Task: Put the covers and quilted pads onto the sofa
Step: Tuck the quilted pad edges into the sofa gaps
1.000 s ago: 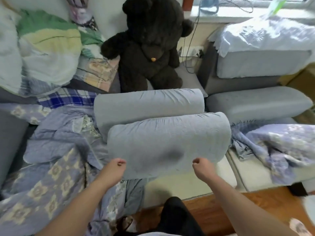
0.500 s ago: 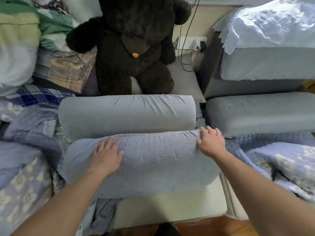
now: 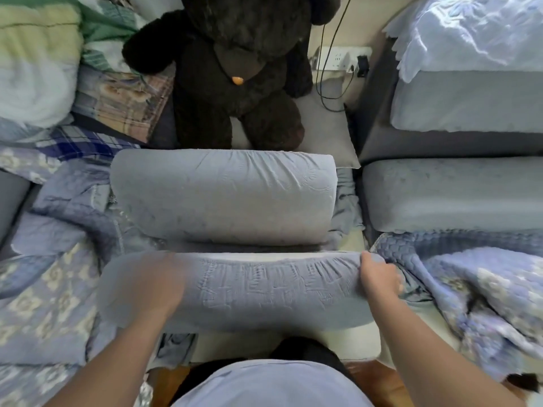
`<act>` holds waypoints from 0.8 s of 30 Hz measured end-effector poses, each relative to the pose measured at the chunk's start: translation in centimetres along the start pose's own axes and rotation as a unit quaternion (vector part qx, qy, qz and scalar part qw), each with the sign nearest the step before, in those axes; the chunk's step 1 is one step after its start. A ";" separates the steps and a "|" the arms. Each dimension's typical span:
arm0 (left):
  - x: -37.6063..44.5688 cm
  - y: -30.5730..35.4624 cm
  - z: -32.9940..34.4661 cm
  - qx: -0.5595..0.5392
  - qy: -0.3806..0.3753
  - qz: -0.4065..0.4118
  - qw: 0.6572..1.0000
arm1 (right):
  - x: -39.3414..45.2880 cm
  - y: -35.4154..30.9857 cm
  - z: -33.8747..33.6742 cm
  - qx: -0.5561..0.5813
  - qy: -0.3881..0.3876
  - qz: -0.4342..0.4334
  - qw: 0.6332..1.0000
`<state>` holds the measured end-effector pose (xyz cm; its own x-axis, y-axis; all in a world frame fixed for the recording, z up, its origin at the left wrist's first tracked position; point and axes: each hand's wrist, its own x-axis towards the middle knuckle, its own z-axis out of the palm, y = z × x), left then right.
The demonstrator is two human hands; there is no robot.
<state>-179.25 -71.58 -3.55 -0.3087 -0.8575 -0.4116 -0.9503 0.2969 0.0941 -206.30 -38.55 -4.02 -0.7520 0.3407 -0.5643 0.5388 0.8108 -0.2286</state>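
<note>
A grey-blue covered cushion (image 3: 258, 292) lies flat on the bare cream sofa seat (image 3: 364, 345) just in front of me. My left hand (image 3: 158, 286), blurred by motion, presses on its left part. At the cushion's right end my right hand (image 3: 379, 277) grips the gathered cover. A second covered cushion (image 3: 223, 198) stands right behind it. Crumpled blue quilted pads with pale flowers lie at the left (image 3: 50, 289) and at the right (image 3: 470, 283).
A big dark teddy bear (image 3: 235, 69) sits at the back of the sofa. Folded blankets (image 3: 38, 60) pile up at the far left. Grey sofa sections (image 3: 452, 195) stand at the right, one under a white cloth (image 3: 476, 33). A power strip (image 3: 340, 58) with cables hangs behind.
The front cushion went from held upright to lying flat on the seat. My hands moved from its lower corners onto its top, and my right hand has closed on the cover's right end.
</note>
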 end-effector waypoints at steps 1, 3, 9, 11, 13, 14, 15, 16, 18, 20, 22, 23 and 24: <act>0.1 -0.5 -0.1 -0.019 0.004 -0.019 1.000 | 0.1 0.2 -0.1 0.009 -0.014 0.019 1.000; 0.7 -1.7 -0.6 -0.051 -0.004 -0.090 0.995 | -0.2 0.6 0.0 0.031 -0.020 0.037 0.999; 1.9 -7.9 -2.9 -0.293 0.005 -0.260 0.920 | -2.6 1.5 -0.2 0.079 0.010 0.043 0.996; 1.1 -9.7 -3.0 -0.353 0.021 -0.274 0.894 | -4.0 1.3 -0.4 0.083 0.032 0.037 0.995; -0.2 -11.3 -3.0 -0.380 0.062 -0.304 0.871 | -5.9 0.4 -0.3 0.057 0.043 0.023 0.997; -0.9 -12.4 -3.2 -0.383 0.090 -0.316 0.863 | -7.0 -0.3 -0.1 0.045 0.046 0.012 0.998; -1.7 -13.6 -3.6 -0.385 0.116 -0.322 0.857 | -8.1 -1.2 0.4 0.041 0.039 -0.005 0.998; -2.5 -15.2 -4.0 -0.386 0.138 -0.329 0.851 | -9.4 -2.0 1.1 0.040 0.028 -0.029 0.998; -4.6 -19.1 -5.0 -0.382 0.195 -0.357 0.830 | -12.5 -3.5 2.9 0.042 -0.003 -0.076 0.996; -7.9 -23.7 -5.7 -0.376 0.235 -0.374 0.815 | -16.3 -4.6 5.2 0.029 -0.033 -0.113 0.993; -11.9 -28.8 -5.8 -0.384 0.257 -0.400 0.792 | -21.0 -5.4 7.6 -0.003 -0.069 -0.159 0.985; -14.1 -31.4 -5.6 -0.405 0.269 -0.431 0.760 | -23.5 -5.7 9.0 -0.016 -0.086 -0.184 0.979; -16.5 -34.0 -5.2 -0.416 0.290 -0.466 0.725 | -26.3 -5.8 10.4 -0.028 -0.098 -0.210 0.972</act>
<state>-142.09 -69.71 4.81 0.7472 -0.6272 -0.2200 -0.3791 -0.6740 0.6340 -185.74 -57.15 3.91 -0.8120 -0.1187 -0.5715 0.1741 0.8853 -0.4313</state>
